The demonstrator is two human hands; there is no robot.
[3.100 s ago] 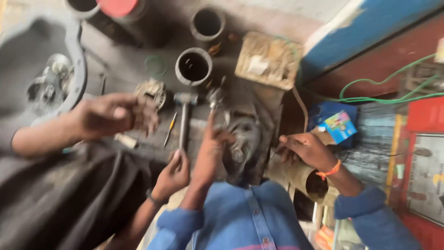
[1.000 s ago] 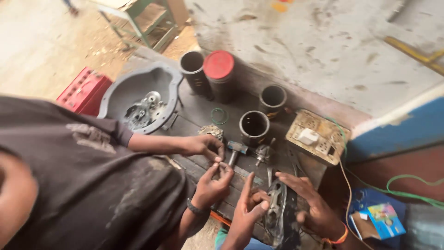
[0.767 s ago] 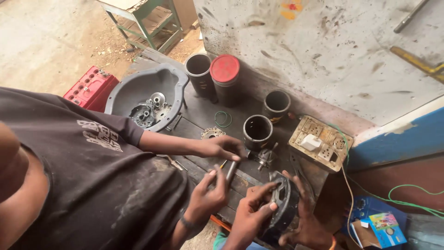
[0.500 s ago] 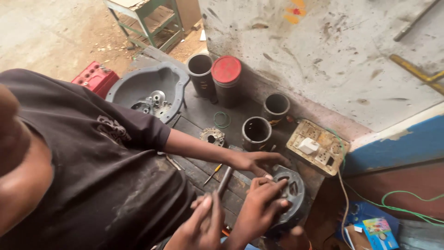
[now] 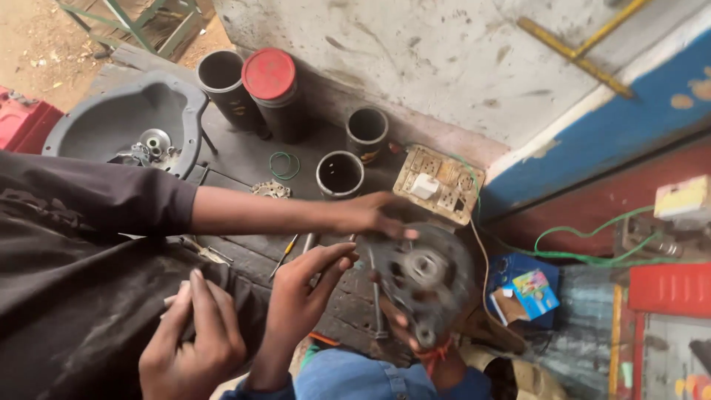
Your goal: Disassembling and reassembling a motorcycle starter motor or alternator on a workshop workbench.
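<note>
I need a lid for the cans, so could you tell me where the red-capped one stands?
The red-capped can stands upper left in the head view, against the wall, beside an open dark can.

Small colourful box (image 5: 535, 292) on blue stuff, lower right; yellow-white pkg (image 5: 686, 199) far right edge.

1. The left hand (image 5: 300, 292) rises from the bottom of the view, its forearm upright, with a blue sleeve at the elbow.
2. Its back faces up and left. The index finger and thumb stretch out to the right, slightly parted, and the other fingers are loosely bent beneath.
3. The right hand (image 5: 416, 332) sits lower right, palm up and mostly hidden. Only its fingertips (image 5: 401, 320) show, curled up around the lower rim of a disc (image 5: 426, 270).
4. An orange band circles the right wrist, just above a blue cuff.
</note>
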